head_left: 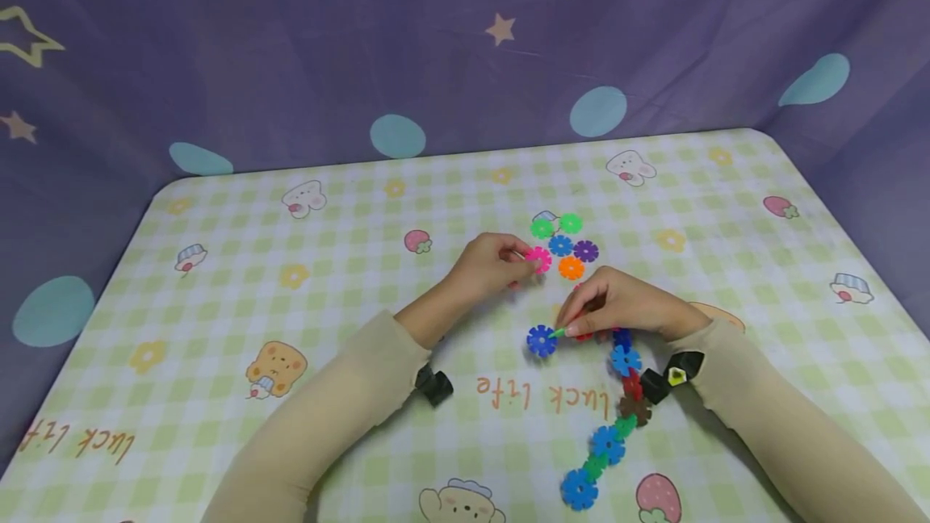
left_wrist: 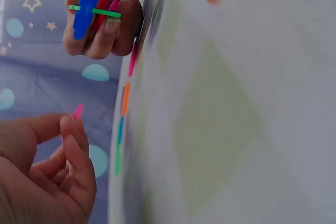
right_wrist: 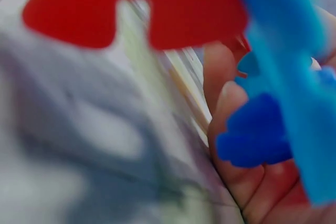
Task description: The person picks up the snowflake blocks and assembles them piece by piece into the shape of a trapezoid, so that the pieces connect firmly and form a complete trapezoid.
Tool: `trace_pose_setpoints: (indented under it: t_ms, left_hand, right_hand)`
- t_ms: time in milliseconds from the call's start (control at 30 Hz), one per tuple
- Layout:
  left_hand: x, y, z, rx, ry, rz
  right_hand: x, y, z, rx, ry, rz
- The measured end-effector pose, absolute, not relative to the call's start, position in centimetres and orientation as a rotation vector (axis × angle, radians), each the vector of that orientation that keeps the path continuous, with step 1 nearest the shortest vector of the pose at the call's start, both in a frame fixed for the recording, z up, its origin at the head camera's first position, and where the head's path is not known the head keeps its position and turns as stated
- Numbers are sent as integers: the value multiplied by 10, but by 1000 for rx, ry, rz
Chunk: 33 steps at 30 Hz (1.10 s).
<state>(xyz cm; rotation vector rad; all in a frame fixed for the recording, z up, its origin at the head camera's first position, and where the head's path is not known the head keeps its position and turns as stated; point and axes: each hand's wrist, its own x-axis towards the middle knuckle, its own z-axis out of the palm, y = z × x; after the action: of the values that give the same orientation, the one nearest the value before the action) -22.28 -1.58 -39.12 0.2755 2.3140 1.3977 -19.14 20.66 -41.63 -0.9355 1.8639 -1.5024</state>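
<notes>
My left hand [head_left: 490, 265] pinches a pink notched plastic disc [head_left: 539, 259] between thumb and fingers; its edge also shows in the left wrist view. My right hand [head_left: 621, 301] grips the upper end of a chain of linked notched discs [head_left: 607, 444]. A green disc [left_wrist: 107, 13] is at its fingertips, slotted into a dark blue disc [head_left: 541, 341] that sticks out toward the left. From the right hand the chain runs down past the wrist, in blue, red, brown and green. Close-up red [right_wrist: 194, 9] and light blue discs [right_wrist: 294, 87] partly cover the right fingers in the right wrist view.
Beyond the hands lie loose discs: two light green [head_left: 571, 223], a blue [head_left: 561, 245], a purple [head_left: 585, 251] and an orange one [head_left: 571, 268]. A checked cloth [head_left: 349, 265] covers the table, with a purple curtain [head_left: 291, 63] behind its far edge.
</notes>
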Motion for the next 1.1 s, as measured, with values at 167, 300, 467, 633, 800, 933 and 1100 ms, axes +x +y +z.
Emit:
trace_pose_setpoints:
  t_ms: [167, 300, 467, 633, 800, 933, 1100]
  left_hand:
    - [-206, -36, -384, 306, 2262, 1446]
    - [-187, -52, -380, 421, 2293, 1383]
    - [-170, -63, -378, 511, 2296, 1285]
    - [-163, -66, -381, 470, 2242, 1271]
    - [-163, -68, -388, 471, 2212, 1304]
    - [-165, -70, -392, 510, 2151, 1322]
    - [-169, -71, -397, 493, 1972, 1357]
  right_hand:
    - [-191, 206, -416, -917, 1874, -1494]
    - [-192, 206, -416, -902, 1889, -1481]
    - [-192, 207, -415, -910, 1891, -1494]
    - [-192, 208, -416, -918, 1889, -1503]
    - [-191, 208, -417, -890, 1909, -1511]
    - [-190, 208, -418, -806, 1972, -1511]
    - [-190, 208, -416, -627, 2046, -1550]
